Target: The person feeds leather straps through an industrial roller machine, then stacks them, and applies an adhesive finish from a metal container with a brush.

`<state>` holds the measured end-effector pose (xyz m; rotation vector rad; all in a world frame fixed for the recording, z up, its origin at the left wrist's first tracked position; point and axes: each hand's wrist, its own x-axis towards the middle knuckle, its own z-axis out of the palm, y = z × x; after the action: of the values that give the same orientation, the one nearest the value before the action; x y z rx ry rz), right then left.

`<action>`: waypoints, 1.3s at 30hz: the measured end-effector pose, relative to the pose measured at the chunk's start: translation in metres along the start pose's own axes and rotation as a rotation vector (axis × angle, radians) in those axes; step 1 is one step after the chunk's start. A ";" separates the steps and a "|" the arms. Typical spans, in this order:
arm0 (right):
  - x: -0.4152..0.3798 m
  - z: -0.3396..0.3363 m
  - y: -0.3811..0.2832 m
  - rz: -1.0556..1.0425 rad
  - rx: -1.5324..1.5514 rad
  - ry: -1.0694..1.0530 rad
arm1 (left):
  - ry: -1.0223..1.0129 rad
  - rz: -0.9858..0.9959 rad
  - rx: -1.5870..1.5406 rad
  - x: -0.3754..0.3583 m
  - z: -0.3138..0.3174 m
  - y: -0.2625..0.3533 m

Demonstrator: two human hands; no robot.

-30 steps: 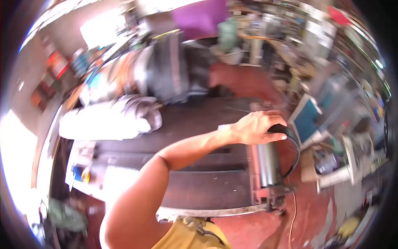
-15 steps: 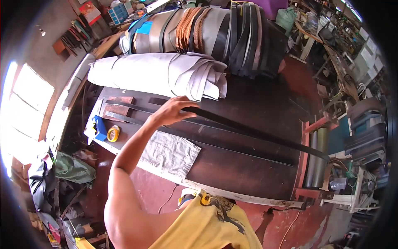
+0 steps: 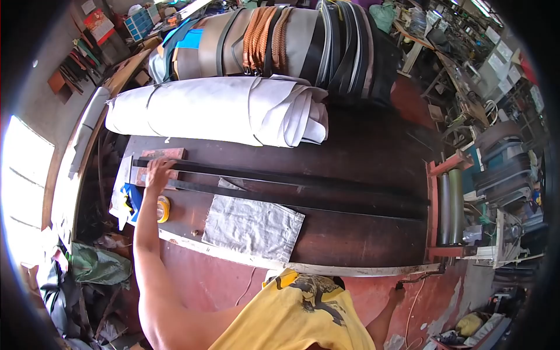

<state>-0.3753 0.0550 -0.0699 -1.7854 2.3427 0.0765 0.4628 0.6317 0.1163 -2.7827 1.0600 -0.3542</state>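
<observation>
My left hand (image 3: 158,175) is at the left end of the table, fingers curled over one of the long black strips (image 3: 303,178), which look like leather. Beneath the strip ends lies a reddish board (image 3: 175,154). Another black strip (image 3: 326,205) runs nearer to me, its right part close to the roller machine (image 3: 444,207). Low at the right, my right hand (image 3: 398,294) is closed around the dark handle of a crank (image 3: 421,277) joined to that machine. A wrinkled whitish cloth (image 3: 251,227) lies in front of the strips.
A large white roll (image 3: 192,112) lies across the back of the table (image 3: 373,245). Behind it, belts and braided straps (image 3: 259,41) hang over a thick roll. A yellow tape roll (image 3: 164,209) and a blue object (image 3: 132,201) sit at the left edge.
My left hand has moved left, from above the middle of the strips to their left ends. The raised strip that reached over the rollers no longer shows there. My right hand and crank handle moved slightly.
</observation>
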 end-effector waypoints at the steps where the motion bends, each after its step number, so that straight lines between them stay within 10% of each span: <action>1: -0.001 -0.002 -0.003 0.008 -0.011 -0.007 | 0.058 -0.120 0.200 -0.016 0.033 -0.028; 5: 0.002 0.001 -0.002 0.054 -0.024 -0.014 | -0.106 -0.520 0.317 -0.001 0.072 0.014; 6: 0.001 0.000 -0.006 0.067 -0.015 -0.011 | 0.424 -0.049 0.159 -0.001 0.148 0.011; 9: 0.003 0.007 0.001 0.019 0.048 0.051 | 0.067 0.113 -0.582 0.023 0.049 0.246; 12: 0.003 -0.001 -0.001 0.026 0.005 -0.007 | -0.001 0.644 -0.650 0.025 0.021 0.450; 18: -0.019 -0.105 0.001 0.010 0.391 -0.497 | -0.165 0.644 -0.958 0.053 -0.037 0.701; 21: -0.022 -0.150 0.024 -0.239 0.454 -0.216 | -0.258 0.651 -0.853 0.069 -0.047 0.753; 31: 0.124 -0.337 0.039 -0.056 -0.185 0.429 | -0.083 0.604 -1.015 0.077 -0.047 0.792; 34: 0.239 -0.278 0.106 -0.093 -0.082 0.413 | -0.145 0.659 -1.087 0.088 -0.107 0.806; 39: 0.350 0.087 0.193 -0.275 0.062 -0.005 | -0.127 0.795 -1.060 0.092 -0.142 0.852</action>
<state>-0.6387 -0.2115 -0.2345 -2.0517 2.0483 -0.0313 -0.0508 -0.0683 0.0849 -2.5972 2.7290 0.6554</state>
